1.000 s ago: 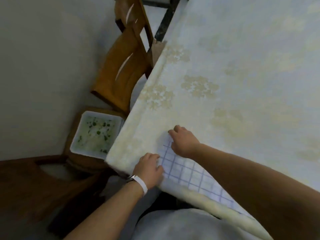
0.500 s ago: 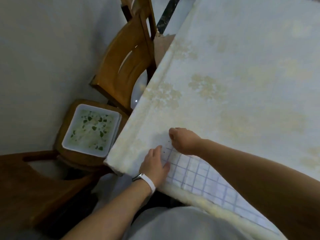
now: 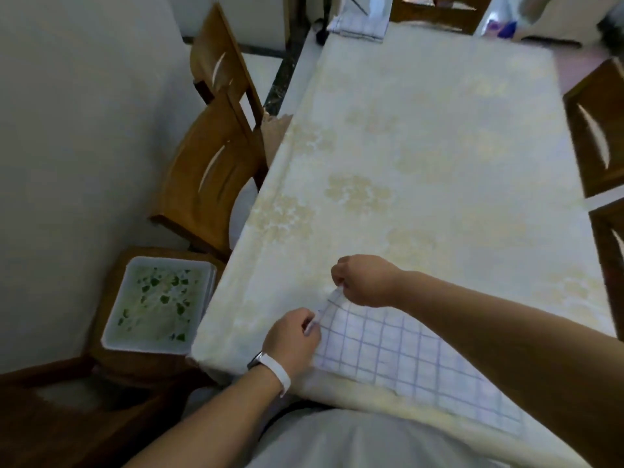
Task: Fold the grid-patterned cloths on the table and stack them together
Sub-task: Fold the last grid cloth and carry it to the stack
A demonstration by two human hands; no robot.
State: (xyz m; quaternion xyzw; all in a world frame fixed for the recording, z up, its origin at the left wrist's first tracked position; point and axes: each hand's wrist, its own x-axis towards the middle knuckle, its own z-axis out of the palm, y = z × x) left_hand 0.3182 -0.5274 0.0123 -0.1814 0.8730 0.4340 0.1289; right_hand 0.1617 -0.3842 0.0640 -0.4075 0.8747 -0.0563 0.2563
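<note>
A white cloth with a blue grid [image 3: 398, 352] lies at the near edge of the table [image 3: 422, 157], partly under my right forearm. My left hand [image 3: 292, 339] pinches its left edge near the corner. My right hand [image 3: 366, 282] pinches the far left corner and holds it a little off the tablecloth. More grid-patterned cloth [image 3: 359, 27] lies at the table's far left end, small in view.
Wooden chairs [image 3: 209, 177] stand along the table's left side, and others [image 3: 597, 130] on the right. A white tray with green bits [image 3: 155, 305] sits on a stool at the near left. A wall runs along the left.
Both hands went from resting on the cloth's left end to pinching it, and that end now lifts slightly. The view tilted up, showing the whole table.
</note>
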